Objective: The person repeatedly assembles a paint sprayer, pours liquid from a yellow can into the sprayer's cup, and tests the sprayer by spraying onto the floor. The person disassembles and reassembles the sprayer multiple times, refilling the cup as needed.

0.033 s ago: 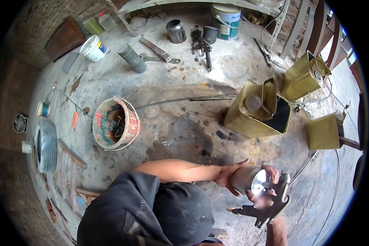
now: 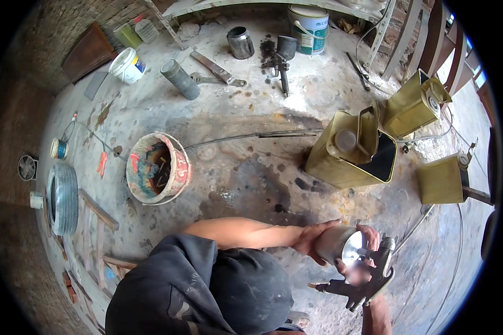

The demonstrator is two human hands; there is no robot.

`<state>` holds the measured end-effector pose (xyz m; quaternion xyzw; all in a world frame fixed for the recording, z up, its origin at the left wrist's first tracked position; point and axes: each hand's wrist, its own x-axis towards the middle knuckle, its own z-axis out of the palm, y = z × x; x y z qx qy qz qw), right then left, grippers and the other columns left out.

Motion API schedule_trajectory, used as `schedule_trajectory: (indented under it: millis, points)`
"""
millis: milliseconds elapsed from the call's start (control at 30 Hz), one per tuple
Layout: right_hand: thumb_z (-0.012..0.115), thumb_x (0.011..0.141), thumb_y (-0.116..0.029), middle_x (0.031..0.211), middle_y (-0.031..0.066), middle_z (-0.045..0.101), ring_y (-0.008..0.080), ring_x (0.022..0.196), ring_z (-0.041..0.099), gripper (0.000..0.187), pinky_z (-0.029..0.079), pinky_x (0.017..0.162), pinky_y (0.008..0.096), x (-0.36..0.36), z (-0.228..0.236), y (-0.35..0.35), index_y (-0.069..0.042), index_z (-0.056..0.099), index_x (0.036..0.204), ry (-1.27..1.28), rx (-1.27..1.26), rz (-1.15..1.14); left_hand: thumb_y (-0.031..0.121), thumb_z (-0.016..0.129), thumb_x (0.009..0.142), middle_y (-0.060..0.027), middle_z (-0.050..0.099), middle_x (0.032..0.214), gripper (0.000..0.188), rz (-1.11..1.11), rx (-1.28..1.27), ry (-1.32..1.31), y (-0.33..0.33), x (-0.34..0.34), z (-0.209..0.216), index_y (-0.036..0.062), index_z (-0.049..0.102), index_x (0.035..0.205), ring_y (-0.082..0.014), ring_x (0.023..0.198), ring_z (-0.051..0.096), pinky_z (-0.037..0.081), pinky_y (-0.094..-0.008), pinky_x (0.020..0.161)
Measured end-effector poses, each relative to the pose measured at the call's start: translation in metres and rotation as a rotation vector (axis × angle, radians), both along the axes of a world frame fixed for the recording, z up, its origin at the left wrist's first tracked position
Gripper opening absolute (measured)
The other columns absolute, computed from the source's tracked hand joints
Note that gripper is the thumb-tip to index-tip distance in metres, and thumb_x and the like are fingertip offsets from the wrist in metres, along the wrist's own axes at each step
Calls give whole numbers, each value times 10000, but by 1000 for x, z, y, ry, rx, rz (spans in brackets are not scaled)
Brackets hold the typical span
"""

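Cup point(image 2: 331, 243), axis left-right, shiny end rightward, clasped in my left hand point(image 2: 307, 241); right hand point(image 2: 369, 234), behind spray gun point(image 2: 366, 290), grip unclear.

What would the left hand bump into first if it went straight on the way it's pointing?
The left hand would likely meet the silvery metal cup first, since it appears wrapped around it, though depth is hard to judge.

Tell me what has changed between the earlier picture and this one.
Nothing has visibly moved, been taken hold of or let go. The left hand stays around the metal cup, the right hand stays at the cup's bright round end beside the spray gun, and the paint-stained bucket and cans stand as before.
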<state>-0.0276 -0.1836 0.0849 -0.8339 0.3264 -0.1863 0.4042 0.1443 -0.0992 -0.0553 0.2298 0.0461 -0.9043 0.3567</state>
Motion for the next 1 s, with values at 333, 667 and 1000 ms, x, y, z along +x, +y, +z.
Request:
schedule_trajectory:
  millis: [333, 667, 1000]
  points:
    - [883, 764, -353, 1476, 182, 451, 314, 1359, 445, 910, 357, 1161, 464, -8, -42, -22, 23, 427, 1457, -122, 183, -196, 739, 519, 947, -117, 544, 1398, 804, 355, 50, 69, -4, -21, 8, 173, 413, 1509, -287, 1239, 609, 627, -502, 900]
    - [756, 925, -320, 1669, 269, 173, 361, 1537, 251, 1044, 214, 1246, 484, -68, 37, 44, 25, 68, 1630, -30, 279, -29, 728, 516, 956, -81, 510, 1494, 817, 485, -42, 147, -9, -12, 4, 174, 392, 1545, -284, 1329, 555, 558, -556, 982]
    - [596, 1062, -278, 1218, 115, 599, 199, 773, 695, 421, 587, 704, 333, -4, 40, -2, -6, 485, 1365, -348, 496, -570, 772, 397, 977, -164, 516, 1495, 920, 484, -186, -21, -31, -28, 18, 88, 313, 1587, -342, 1317, 570, 544, -440, 1004]
